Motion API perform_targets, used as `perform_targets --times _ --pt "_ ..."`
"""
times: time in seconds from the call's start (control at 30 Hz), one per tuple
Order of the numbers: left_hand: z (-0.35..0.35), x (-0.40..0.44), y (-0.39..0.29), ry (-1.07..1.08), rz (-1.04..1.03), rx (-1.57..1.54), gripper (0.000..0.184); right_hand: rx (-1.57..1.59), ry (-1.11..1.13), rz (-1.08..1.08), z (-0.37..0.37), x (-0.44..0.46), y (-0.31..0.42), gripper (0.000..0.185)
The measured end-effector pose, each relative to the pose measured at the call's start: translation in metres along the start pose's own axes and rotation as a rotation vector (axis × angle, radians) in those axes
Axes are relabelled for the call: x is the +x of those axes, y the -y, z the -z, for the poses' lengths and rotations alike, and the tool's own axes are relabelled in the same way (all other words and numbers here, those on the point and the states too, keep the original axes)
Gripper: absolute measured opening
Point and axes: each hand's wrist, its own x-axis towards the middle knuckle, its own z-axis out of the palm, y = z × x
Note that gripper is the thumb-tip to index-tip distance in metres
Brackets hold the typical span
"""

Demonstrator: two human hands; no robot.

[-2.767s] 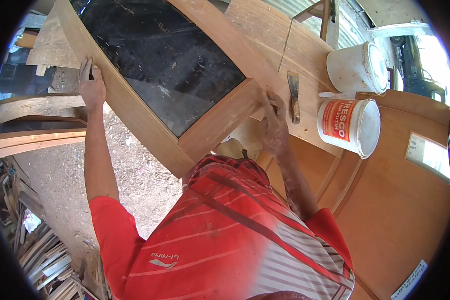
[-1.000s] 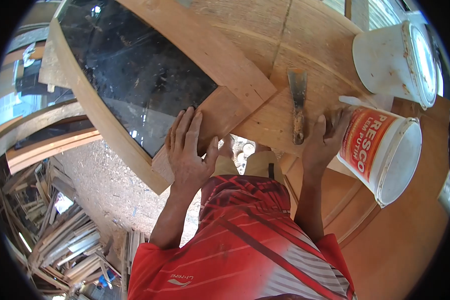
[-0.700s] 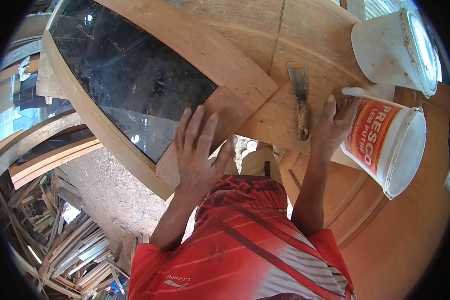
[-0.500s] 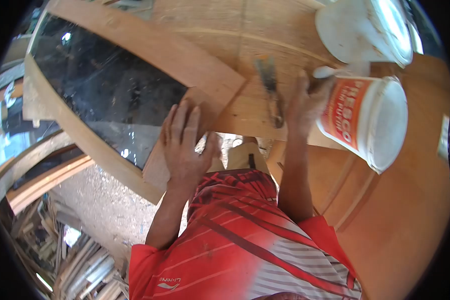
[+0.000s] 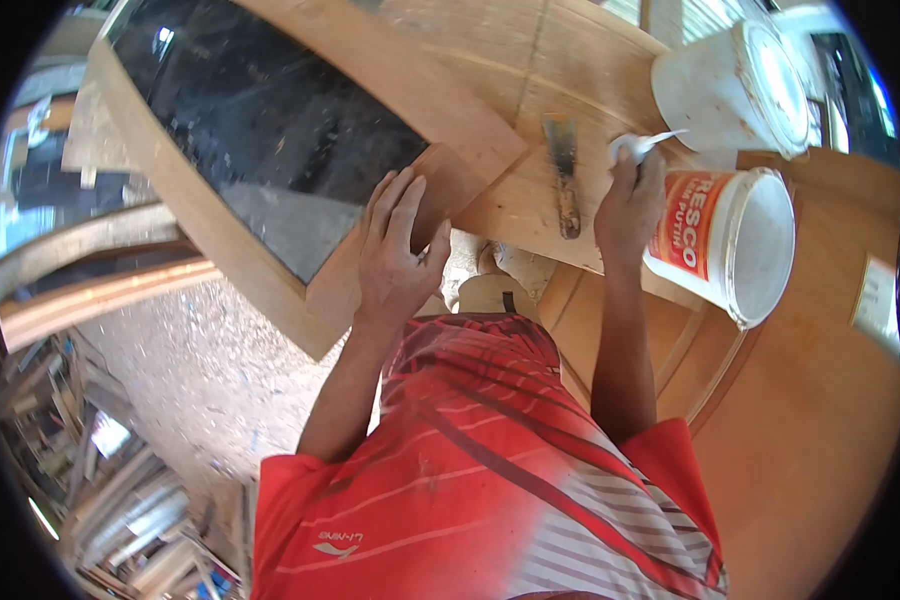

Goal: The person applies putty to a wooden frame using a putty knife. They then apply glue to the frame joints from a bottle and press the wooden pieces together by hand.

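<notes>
My left hand (image 5: 395,245) lies with its fingers spread on the near corner of a wooden frame (image 5: 470,150) around a dark glass panel (image 5: 280,130). In my right hand (image 5: 630,205), fingers are closed around a small white bottle (image 5: 622,147) with a pointed nozzle; much of the bottle is hidden by the hand. A worn scraper (image 5: 564,180) rests on the wooden bench (image 5: 515,215) between the two hands. Just right of my right hand is a white bucket with a red label (image 5: 683,228), tilted in view.
A second white bucket (image 5: 705,95) stands farther back on the right. Large brown panels (image 5: 800,400) lie at the right. Wood offcuts (image 5: 130,500) are heaped on the floor at lower left, near curved wooden pieces (image 5: 100,300).
My right hand has closed around the small white bottle, which now tilts with its nozzle up to the right. The view has shifted; my left hand stays on the frame.
</notes>
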Motion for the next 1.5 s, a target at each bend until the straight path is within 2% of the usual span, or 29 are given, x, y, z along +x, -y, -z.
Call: perform_targets --times 0.03,0.1,0.2,0.23,0.3,0.37,0.5,0.67,1.0,1.5 --pt "0.001 -0.002 0.001 -0.024 0.016 -0.028 0.052 0.057 0.223 0.027 0.011 -0.014 0.019 0.026" --pt "0.002 0.000 0.003 -0.071 0.026 -0.089 0.049 -0.064 0.561 -0.014 0.024 -0.040 0.028 0.025" --pt "0.008 -0.006 0.008 -0.169 0.109 -0.206 0.043 0.056 0.702 0.006 0.027 -0.072 0.041 0.026" --pt "0.012 -0.008 0.010 -0.209 0.171 -0.268 0.039 0.068 0.693 -0.032 0.027 -0.078 0.043 0.026" --pt "0.030 -0.015 0.010 -0.253 0.206 -0.205 0.037 0.095 0.663 -0.114 0.026 -0.086 0.045 0.026" --pt "0.044 -0.025 0.013 -0.296 0.228 -0.124 0.034 0.009 0.695 -0.089 0.031 -0.080 0.054 0.026" --pt "0.055 -0.043 0.020 -0.189 0.258 -0.066 0.034 -0.020 0.676 -0.123 0.035 -0.075 0.060 0.025" --pt "0.051 -0.043 0.020 -0.218 0.294 -0.034 0.031 -0.027 0.672 0.000 0.036 -0.072 0.057 0.026" --pt "0.050 -0.042 0.022 -0.241 0.244 -0.038 0.027 -0.075 0.580 -0.067 0.029 -0.071 0.068 0.028" --pt "0.049 -0.041 0.024 -0.256 0.248 -0.062 0.027 -0.123 0.588 -0.122 0.017 -0.069 0.076 0.032"
